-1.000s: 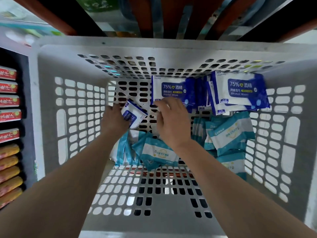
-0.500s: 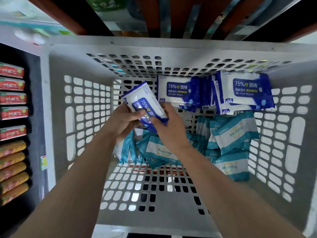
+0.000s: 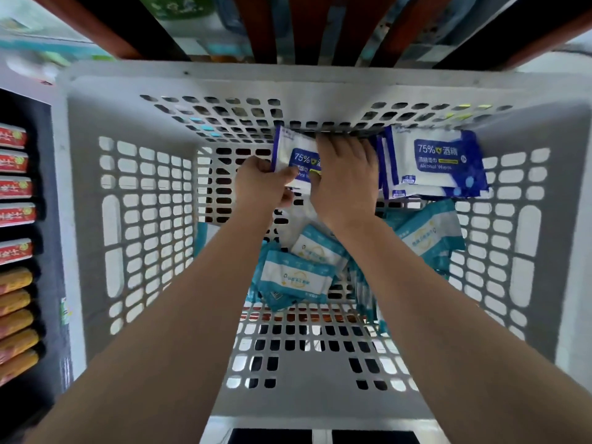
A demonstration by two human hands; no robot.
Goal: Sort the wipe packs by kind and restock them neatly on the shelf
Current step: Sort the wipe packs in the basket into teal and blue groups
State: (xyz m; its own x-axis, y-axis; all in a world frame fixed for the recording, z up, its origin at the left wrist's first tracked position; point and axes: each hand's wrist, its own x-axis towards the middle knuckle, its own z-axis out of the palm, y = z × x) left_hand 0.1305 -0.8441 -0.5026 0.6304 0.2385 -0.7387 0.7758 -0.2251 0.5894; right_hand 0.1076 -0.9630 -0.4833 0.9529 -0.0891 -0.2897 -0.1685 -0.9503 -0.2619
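Inside a grey perforated basket [image 3: 150, 219], a blue-and-white alcohol wipe pack [image 3: 293, 153] stands against the far wall. My left hand [image 3: 262, 184] pinches its lower left edge. My right hand [image 3: 346, 174] lies over its right side, fingers curled over the top, hiding the packs behind. More blue alcohol wipe packs [image 3: 435, 161] lean at the far right. Teal-and-white wipe packs [image 3: 299, 274] lie loose on the basket floor under my forearms, and another teal pile [image 3: 426, 238] sits at the right.
Red-labelled packs [image 3: 14, 187] and orange packs [image 3: 16, 318] line a dark shelf at the left. Dark and red shelf posts [image 3: 307, 27] rise beyond the basket's far rim. The near half of the basket floor [image 3: 304, 363] holds no packs.
Both hands lifted a blue pack from the left of the basket floor and carried it forward to the far wall, setting it upright beside the other blue packs.
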